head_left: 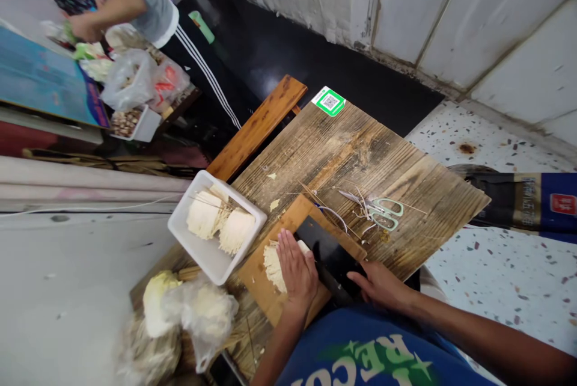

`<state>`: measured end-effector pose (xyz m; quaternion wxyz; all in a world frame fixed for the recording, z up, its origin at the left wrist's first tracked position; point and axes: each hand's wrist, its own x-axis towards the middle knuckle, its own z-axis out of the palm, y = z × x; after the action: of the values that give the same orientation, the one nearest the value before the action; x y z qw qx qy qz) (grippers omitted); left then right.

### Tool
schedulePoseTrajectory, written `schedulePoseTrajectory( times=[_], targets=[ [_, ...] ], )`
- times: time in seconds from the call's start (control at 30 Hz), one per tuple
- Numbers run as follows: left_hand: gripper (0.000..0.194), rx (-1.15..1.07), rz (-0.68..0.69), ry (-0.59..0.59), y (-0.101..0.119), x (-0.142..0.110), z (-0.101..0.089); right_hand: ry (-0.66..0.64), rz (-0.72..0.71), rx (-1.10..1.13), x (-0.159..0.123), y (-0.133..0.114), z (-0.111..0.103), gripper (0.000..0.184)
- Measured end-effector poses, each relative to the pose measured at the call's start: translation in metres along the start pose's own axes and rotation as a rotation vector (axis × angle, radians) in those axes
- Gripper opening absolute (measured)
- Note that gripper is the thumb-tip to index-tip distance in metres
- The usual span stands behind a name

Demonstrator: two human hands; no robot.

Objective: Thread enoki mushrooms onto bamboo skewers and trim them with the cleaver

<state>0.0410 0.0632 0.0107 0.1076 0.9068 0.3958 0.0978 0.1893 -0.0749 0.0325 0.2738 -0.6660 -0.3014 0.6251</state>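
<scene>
1. Gripping the cleaver [331, 248], your right hand [381, 285] has its fingers curled round the handle.
2. Your left hand [298, 270] lies flat, fingers together, over pale food [273, 266] on the cutting board [265, 299].
3. Left stands a white tub [198, 251].

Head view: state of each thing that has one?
Left hand: open, flat on pale stringy food
Right hand: closed on the handle of the cleaver
Cleaver: held, blade over cutting board
Pale stringy food: on cutting board, partly covered
White box: uncovered, pale pieces inside
Scissors: lying on table, blade opening unclear
</scene>
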Motion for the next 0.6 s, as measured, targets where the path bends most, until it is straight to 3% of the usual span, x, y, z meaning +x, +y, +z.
schedulePoseTrajectory(
  times=[0.13, 0.37, 0.6],
  targets=[
    [0.060, -0.012, -0.023, 0.019, -0.003, 0.001, 0.002, -0.043, 0.019, 0.026, 0.020, -0.010, 0.014, 0.025],
    [0.062, -0.034, -0.006, 0.003, 0.004, -0.011, 0.000, -0.042, -0.013, -0.015, 0.010, -0.011, 0.017, 0.025],
    [0.061, -0.046, -0.060, 0.079, -0.009, -0.013, -0.010, -0.004, -0.088, -0.182, 0.016, -0.046, 0.036, 0.034]
  ],
)
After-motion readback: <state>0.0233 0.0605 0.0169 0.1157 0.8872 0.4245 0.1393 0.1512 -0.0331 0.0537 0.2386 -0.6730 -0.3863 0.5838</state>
